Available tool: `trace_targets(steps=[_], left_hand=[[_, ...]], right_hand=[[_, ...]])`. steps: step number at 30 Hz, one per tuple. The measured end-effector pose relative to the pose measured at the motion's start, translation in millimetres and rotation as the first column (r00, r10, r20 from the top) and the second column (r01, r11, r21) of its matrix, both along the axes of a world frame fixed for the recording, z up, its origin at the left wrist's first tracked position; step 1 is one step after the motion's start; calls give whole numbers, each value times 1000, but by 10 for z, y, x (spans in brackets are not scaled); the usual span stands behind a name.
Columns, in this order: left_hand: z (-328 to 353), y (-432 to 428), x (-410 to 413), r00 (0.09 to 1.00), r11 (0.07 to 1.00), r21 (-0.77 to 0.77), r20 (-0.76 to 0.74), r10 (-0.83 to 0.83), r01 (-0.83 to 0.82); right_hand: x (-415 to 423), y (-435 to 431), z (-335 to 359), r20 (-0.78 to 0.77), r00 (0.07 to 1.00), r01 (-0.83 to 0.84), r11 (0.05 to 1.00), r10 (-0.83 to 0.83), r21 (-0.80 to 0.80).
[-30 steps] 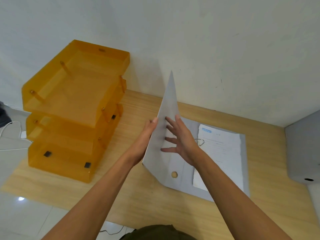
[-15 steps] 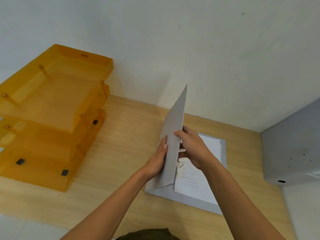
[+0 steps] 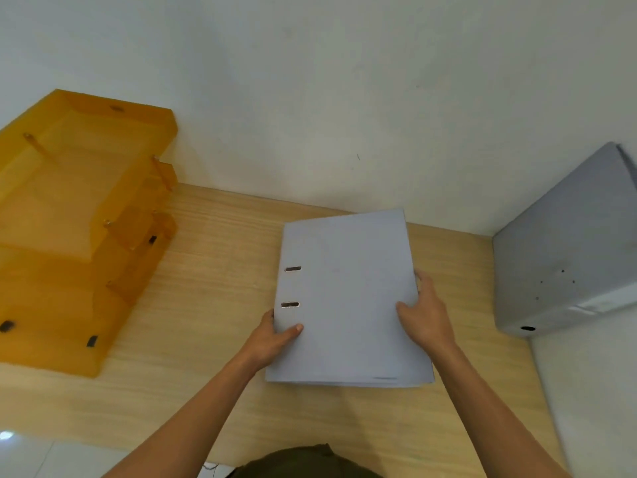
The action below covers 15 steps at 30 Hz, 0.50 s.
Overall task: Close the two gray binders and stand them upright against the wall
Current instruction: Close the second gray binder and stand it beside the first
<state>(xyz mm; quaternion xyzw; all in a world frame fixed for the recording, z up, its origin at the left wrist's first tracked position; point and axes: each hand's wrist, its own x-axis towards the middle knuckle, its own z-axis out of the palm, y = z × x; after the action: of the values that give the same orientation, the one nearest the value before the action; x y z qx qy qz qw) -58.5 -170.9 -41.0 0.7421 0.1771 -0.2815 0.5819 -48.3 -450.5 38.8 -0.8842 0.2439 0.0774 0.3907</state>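
A gray binder (image 3: 348,291) lies flat and closed on the wooden table (image 3: 213,291), its cover up and two metal slots near its left edge. My left hand (image 3: 275,339) grips the binder's lower left edge, thumb on the cover. My right hand (image 3: 425,312) holds its right edge, fingers curled around the side. A second gray binder (image 3: 565,250) stands at the far right, closed, leaning in the corner by the wall.
An orange translucent tiered letter tray (image 3: 82,222) stands on the table's left side against the white wall (image 3: 344,98). Bare wood lies between the tray and the flat binder. The table's front edge runs along the bottom left.
The binder's cover stood raised before; it has swung down to the right and now lies shut over the papers. Both hands have shifted to the binder's side edges.
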Motion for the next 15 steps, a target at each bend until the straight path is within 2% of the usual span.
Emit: trace_targets(steps=[2, 5, 9, 15], left_hand=[[-36, -115, 8, 1000, 998, 60, 8, 0, 0], [-77, -239, 23, 1000, 991, 132, 23, -21, 18], [-107, -332, -20, 998, 978, 206, 52, -29, 18], [-169, -387, -74, 997, 971, 236, 52, -60, 46]], right_hand=[[-45, -115, -199, -108, 992, -66, 996, 60, -53], [-105, -207, -453, -248, 962, -130, 990, 114, -48], [-180, -190, -703, -373, 903, -272, 955, 212, -117], [-220, 32, -921, -426, 811, -416, 907, 402, 63]])
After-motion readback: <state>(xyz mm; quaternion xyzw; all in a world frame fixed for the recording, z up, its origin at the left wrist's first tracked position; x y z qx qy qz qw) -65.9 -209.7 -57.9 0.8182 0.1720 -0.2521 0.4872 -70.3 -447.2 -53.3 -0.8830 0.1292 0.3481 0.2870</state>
